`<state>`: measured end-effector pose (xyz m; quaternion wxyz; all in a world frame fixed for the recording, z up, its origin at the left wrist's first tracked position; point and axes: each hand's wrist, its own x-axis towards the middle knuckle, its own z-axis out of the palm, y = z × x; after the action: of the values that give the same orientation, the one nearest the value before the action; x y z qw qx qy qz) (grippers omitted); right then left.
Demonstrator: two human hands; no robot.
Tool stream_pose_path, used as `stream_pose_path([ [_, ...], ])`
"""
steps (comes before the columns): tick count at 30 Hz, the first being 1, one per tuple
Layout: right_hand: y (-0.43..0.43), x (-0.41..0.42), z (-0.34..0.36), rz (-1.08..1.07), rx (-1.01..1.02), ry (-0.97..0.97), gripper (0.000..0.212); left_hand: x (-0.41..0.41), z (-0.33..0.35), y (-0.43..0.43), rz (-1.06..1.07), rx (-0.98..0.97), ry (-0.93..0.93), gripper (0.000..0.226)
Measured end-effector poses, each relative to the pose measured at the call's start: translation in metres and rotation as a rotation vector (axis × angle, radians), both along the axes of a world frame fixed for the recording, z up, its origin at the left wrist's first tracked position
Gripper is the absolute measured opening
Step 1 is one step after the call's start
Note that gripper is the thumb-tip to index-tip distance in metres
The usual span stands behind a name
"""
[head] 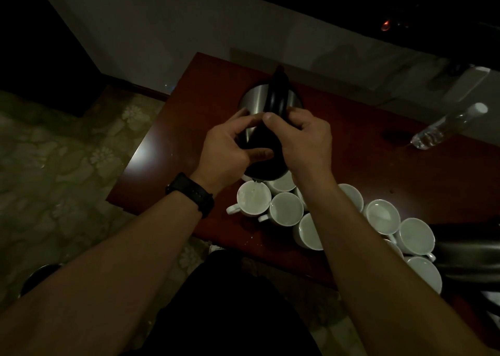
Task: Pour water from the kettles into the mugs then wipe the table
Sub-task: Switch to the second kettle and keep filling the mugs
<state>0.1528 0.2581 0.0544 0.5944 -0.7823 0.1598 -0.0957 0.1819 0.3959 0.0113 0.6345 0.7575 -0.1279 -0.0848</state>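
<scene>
A steel kettle with a black handle and lid is tipped toward me above the red-brown table. My right hand grips its black handle. My left hand holds the kettle's body and lid, thumb across the lid. A thin stream of water falls from the spout into a white mug at the left of the group. Several more white mugs stand clustered along the table's near edge, running to the right; some hold water.
A clear plastic bottle with a white cap stands at the table's right. A second steel kettle is at the right edge of view. Patterned carpet lies left of the table, a wall behind it.
</scene>
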Motion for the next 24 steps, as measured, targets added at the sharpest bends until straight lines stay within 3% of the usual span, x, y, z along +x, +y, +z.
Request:
stream_pose_path([
  [24,-0.0020,-0.0044,-0.0016,0.029,0.081,0.012,0.008,-0.0083,-0.0035,0.0033,0.051,0.019,0.026,0.074],
])
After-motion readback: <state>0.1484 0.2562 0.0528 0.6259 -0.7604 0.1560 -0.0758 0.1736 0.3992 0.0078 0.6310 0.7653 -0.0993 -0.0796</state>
